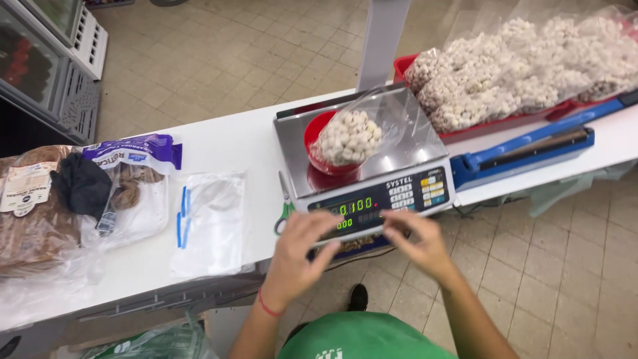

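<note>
Weighing a bag of pale round pieces at the white bench's near edge.

A clear bag of pale round pieces [347,137] sits in a red bowl [318,133] on the steel pan of the digital scale [372,193], which shows a lit reading, so the portion looks filled and weighed but the bag mouth stands open, unsealed. The left hand [300,247] and right hand [417,240] are below the scale's front, fingers loosely curled near each other; I cannot tell whether they pinch anything. The blue heat sealer [525,147] lies just right of the scale, a red tray of filled bags [531,66] behind it. Empty zip bags [209,219] lie toward the bench's left.
</note>
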